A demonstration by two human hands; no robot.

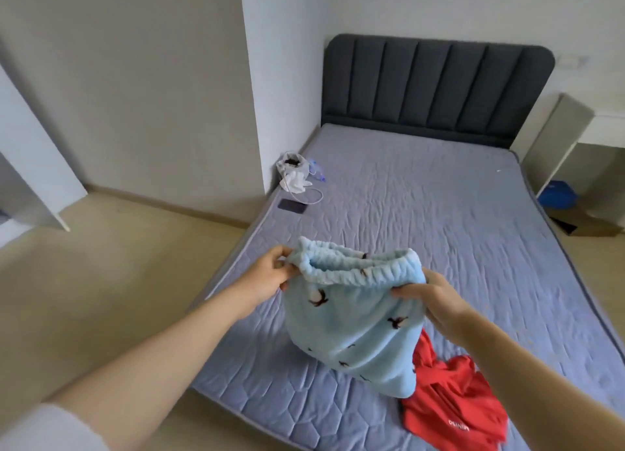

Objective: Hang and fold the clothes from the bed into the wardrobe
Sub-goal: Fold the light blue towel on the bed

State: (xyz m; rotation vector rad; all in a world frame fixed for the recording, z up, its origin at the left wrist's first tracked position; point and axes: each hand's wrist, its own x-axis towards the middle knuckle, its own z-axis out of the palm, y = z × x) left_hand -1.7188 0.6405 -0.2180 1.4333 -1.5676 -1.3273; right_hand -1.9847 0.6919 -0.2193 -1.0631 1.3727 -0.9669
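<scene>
I hold light blue fleece trousers (pixel 355 325) with small dark bird prints up over the near part of the bed (pixel 422 213). My left hand (pixel 270 274) pinches the left end of the elastic waistband. My right hand (pixel 436 298) grips the right end. The legs hang down and their lower end touches the mattress. A red garment (pixel 453 400) with white lettering lies crumpled on the mattress just right of and under the trousers.
A white plastic bag (pixel 292 173), a white cable (pixel 313 197) and a dark phone (pixel 292 207) lie at the bed's far left edge. A white panel (pixel 40 166) stands at the left. Open white shelving (pixel 575 159) with a blue item (pixel 556 195) stands right of the dark headboard (pixel 436 85).
</scene>
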